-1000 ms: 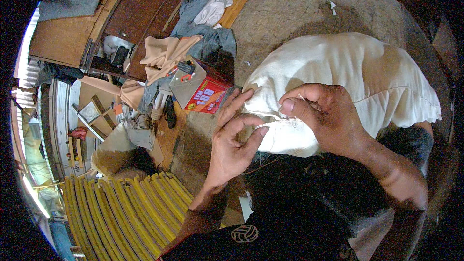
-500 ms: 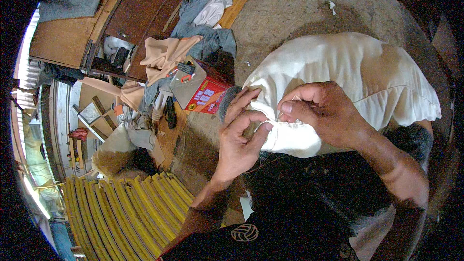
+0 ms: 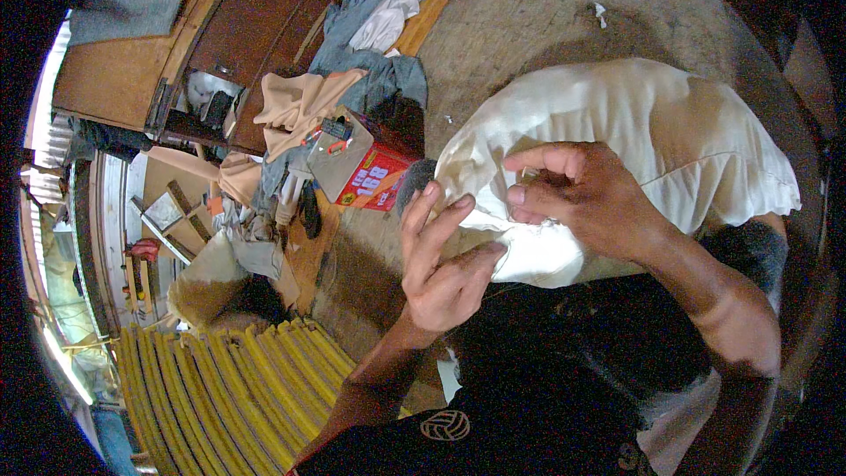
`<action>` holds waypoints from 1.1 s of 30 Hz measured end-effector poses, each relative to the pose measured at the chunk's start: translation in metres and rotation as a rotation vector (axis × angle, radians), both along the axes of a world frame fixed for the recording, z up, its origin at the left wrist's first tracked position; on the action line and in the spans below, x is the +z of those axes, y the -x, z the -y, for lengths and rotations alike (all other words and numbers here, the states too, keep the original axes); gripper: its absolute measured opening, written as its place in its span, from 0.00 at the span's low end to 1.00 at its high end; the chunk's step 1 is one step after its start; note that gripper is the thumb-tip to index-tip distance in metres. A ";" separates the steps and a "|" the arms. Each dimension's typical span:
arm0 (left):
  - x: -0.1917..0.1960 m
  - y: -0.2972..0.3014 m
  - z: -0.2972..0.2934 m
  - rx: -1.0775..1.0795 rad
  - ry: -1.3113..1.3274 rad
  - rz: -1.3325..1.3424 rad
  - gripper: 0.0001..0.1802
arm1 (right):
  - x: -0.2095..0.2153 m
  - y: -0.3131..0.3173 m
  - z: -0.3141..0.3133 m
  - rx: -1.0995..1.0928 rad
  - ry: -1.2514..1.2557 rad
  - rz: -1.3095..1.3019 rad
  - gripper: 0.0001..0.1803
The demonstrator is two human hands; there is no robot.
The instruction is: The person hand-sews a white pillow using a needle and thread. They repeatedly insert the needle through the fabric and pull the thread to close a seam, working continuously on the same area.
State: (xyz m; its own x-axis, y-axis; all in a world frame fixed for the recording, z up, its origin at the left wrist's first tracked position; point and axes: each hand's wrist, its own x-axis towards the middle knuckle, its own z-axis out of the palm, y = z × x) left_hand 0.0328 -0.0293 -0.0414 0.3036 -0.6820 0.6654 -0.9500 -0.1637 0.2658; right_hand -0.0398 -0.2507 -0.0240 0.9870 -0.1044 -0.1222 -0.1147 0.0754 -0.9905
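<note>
A plump cream-white fabric cushion lies across my lap, its near-left end gathered and brightly lit. My left hand is at that end with fingers spread, fingertips against or just beside the cloth edge. Over the gathered fabric, my right hand has its thumb drawn in against the curled fingers while the forefinger stretches out above. Whatever is between that thumb and the fingers is too small to make out. A dark grey rounded patch shows behind my left fingertips.
Left of the cushion stands a red tin with small items on top. Peach cloth and grey-blue fabric lie behind it. A yellow ribbed stack is at lower left. A white scrap lies on the floor.
My left fingers have loosened from their pinch on the cloth edge and spread apart. My right forefinger has lifted away from the thumb. The cushion has stayed nearly in place.
</note>
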 end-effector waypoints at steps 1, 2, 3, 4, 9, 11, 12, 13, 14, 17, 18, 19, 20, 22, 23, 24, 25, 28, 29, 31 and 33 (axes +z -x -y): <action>0.003 0.003 -0.006 -0.010 -0.004 -0.040 0.09 | 0.002 0.000 0.000 -0.001 -0.018 -0.045 0.17; 0.004 0.006 -0.011 -0.026 -0.008 -0.085 0.09 | -0.001 0.001 0.003 -0.001 0.006 -0.023 0.18; 0.003 0.011 -0.017 -0.050 0.018 -0.138 0.09 | -0.005 0.001 0.009 0.000 0.029 -0.001 0.18; 0.007 0.014 -0.025 -0.105 0.013 -0.210 0.09 | -0.008 0.000 0.013 0.010 0.046 0.027 0.19; 0.014 0.031 -0.071 -0.479 0.011 -0.826 0.06 | 0.006 0.006 0.017 0.152 -0.091 0.048 0.16; 0.009 0.030 -0.076 -0.634 0.033 -0.956 0.04 | 0.012 0.010 0.018 0.154 -0.124 0.073 0.15; 0.007 0.030 -0.079 -0.713 0.041 -1.023 0.03 | 0.014 0.013 0.020 0.143 -0.155 0.067 0.14; 0.006 0.025 -0.089 -0.766 -0.048 -1.165 0.03 | 0.015 0.015 0.022 0.139 -0.193 0.064 0.14; 0.007 0.019 -0.100 -0.824 -0.136 -1.307 0.04 | 0.018 0.017 0.024 0.120 -0.219 0.056 0.14; 0.002 0.013 -0.138 -0.742 -0.397 -1.503 0.05 | 0.035 0.025 0.032 0.076 -0.313 0.081 0.15; -0.011 0.011 -0.157 -0.676 -0.489 -1.559 0.05 | 0.037 0.029 0.035 0.053 -0.345 0.100 0.16; -0.026 0.011 -0.176 -0.590 -0.592 -1.608 0.05 | 0.039 0.033 0.038 0.028 -0.379 0.119 0.17; -0.046 0.007 -0.192 -0.528 -0.680 -1.647 0.05 | 0.047 0.041 0.044 -0.004 -0.359 0.152 0.18; -0.080 0.013 -0.231 -0.295 -0.857 -1.686 0.05 | 0.047 0.043 0.051 -0.008 -0.399 0.239 0.21; -0.099 0.021 -0.252 -0.175 -0.935 -1.696 0.05 | 0.045 0.044 0.054 -0.009 -0.435 0.283 0.22; -0.118 0.031 -0.273 -0.062 -1.006 -1.704 0.06 | 0.043 0.045 0.056 -0.008 -0.474 0.326 0.24; -0.146 0.033 -0.284 -0.001 -1.082 -1.711 0.06 | 0.048 0.053 0.060 -0.052 -0.470 0.326 0.25; -0.181 0.069 -0.336 0.221 -1.171 -1.756 0.06 | 0.053 0.055 0.057 -0.096 -0.409 0.315 0.25; -0.192 0.077 -0.348 0.245 -1.204 -1.775 0.06 | 0.054 0.055 0.050 -0.144 -0.323 0.302 0.24; -0.189 0.106 -0.381 0.358 -1.227 -1.825 0.07 | 0.049 0.051 0.041 -0.076 -0.273 0.288 0.21; -0.186 0.126 -0.405 0.414 -1.257 -1.873 0.07 | 0.049 0.053 0.028 -0.045 -0.218 0.256 0.18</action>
State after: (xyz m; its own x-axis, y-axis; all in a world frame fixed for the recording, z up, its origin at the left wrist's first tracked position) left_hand -0.0931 0.3753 -0.2277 0.0529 -0.1486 -0.9875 0.2607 -0.9525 0.1573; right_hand -0.0927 -0.2784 0.0251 0.9836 -0.1470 0.1047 0.1439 0.2883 -0.9467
